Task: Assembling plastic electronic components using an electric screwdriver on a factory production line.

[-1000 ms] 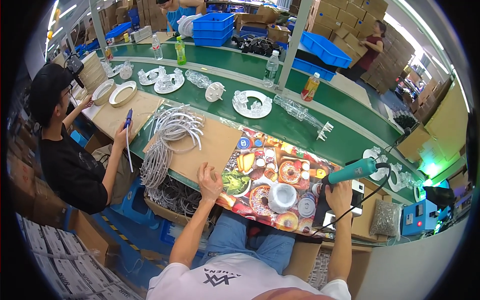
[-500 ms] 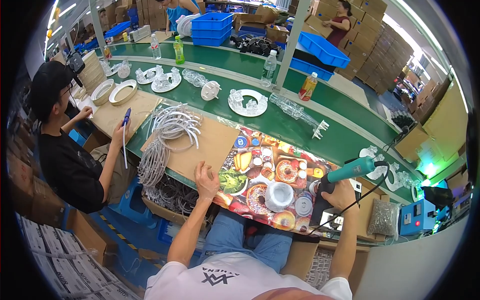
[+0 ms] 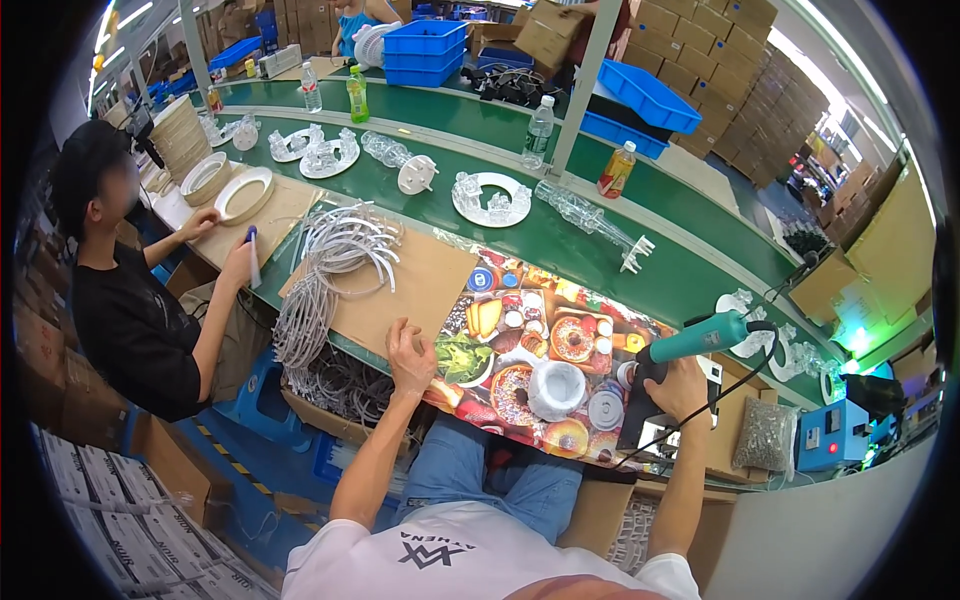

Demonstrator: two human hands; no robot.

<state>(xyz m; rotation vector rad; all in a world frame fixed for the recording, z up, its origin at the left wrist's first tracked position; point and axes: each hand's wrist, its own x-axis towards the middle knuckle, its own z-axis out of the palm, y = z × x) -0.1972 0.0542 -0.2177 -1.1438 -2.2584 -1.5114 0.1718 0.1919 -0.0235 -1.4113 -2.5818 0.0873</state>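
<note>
My left hand [image 3: 411,358] rests at the near edge of a brown cardboard sheet [image 3: 385,300]. Its fingers are loosely bent and apart, with nothing in them. Over to the right, my right hand [image 3: 684,388] is at a black fixture [image 3: 640,410], just below a teal cylindrical power tool [image 3: 703,337] with a black cable. The tool hides part of its fingers, so its grip is unclear. Between my hands lies a food-print mat [image 3: 480,405], bearing a white plastic-lined cup [image 3: 558,390] and a round grey lid [image 3: 606,410]. Clear tubing [image 3: 335,260] lies bundled on the cardboard.
Across the green bench [image 3: 450,190] stand white rings with clear plastic parts [image 3: 492,199], a clear ribbed stem [image 3: 590,220] and several bottles [image 3: 538,130]. At left a co-worker [image 3: 130,290] sits. A bag of small parts [image 3: 765,436] and a blue box [image 3: 835,436] are right.
My hands have barely moved. The co-worker at left has drawn one hand to a white ring and shifted the purple-handled tool. In the background, a person now has a carton.
</note>
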